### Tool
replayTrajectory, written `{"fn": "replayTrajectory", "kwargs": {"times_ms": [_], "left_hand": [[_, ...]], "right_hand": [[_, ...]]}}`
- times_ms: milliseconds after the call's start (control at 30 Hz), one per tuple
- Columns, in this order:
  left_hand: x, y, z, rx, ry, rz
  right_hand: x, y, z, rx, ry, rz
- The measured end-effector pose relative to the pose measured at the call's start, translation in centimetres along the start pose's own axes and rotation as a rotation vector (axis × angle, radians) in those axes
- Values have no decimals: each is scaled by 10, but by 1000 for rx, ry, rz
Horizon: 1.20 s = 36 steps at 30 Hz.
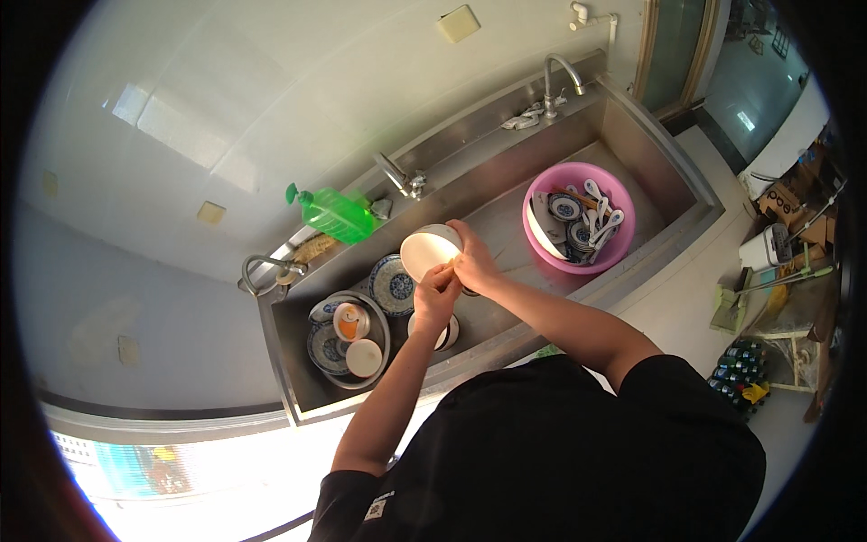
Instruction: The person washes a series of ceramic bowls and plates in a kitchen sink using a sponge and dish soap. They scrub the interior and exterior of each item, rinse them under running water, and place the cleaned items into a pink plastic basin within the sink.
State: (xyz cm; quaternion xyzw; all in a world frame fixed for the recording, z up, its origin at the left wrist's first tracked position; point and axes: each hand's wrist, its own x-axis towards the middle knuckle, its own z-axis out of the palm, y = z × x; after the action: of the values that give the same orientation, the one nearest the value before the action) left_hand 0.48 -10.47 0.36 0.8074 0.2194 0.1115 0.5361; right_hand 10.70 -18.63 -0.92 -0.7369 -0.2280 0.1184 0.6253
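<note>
Over the middle of a long stainless steel sink, a white bowl (pixel 428 252) is tilted with its inside towards me. My right hand (pixel 475 261) grips the bowl's right rim. The fingers of my left hand (pixel 435 296) are pinched together at its lower edge, touching my right hand; whether they hold something small I cannot tell. Below my hands stands another bowl or cup (pixel 447 334), partly hidden. A blue-patterned plate (pixel 393 284) lies to the left, beside a metal basin (pixel 385 328) of plates and small bowls.
A pink plastic basin (pixel 628 230) with white spoons, chopsticks and dishes sits at the sink's right. Faucets (pixel 399 177) line the back ledge, with a green pump bottle (pixel 336 215) and a brownish scrubber (pixel 313 248). Several bottles (pixel 738 372) stand on the floor at right.
</note>
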Motion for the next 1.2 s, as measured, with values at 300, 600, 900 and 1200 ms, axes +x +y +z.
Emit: {"fn": "replayTrajectory", "kwargs": {"times_ms": [300,600,900,1200], "left_hand": [[16,-10,-22,547,113,383],[24,-10,-59,1059,90,787],[11,-25,-25,703,48,755],[4,-16,3,144,155,208]], "right_hand": [[3,-13,19,-46,148,-96],[1,4,12,-6,90,-36],[4,11,2,22,15,-88],[9,5,14,-68,158,-197]]}}
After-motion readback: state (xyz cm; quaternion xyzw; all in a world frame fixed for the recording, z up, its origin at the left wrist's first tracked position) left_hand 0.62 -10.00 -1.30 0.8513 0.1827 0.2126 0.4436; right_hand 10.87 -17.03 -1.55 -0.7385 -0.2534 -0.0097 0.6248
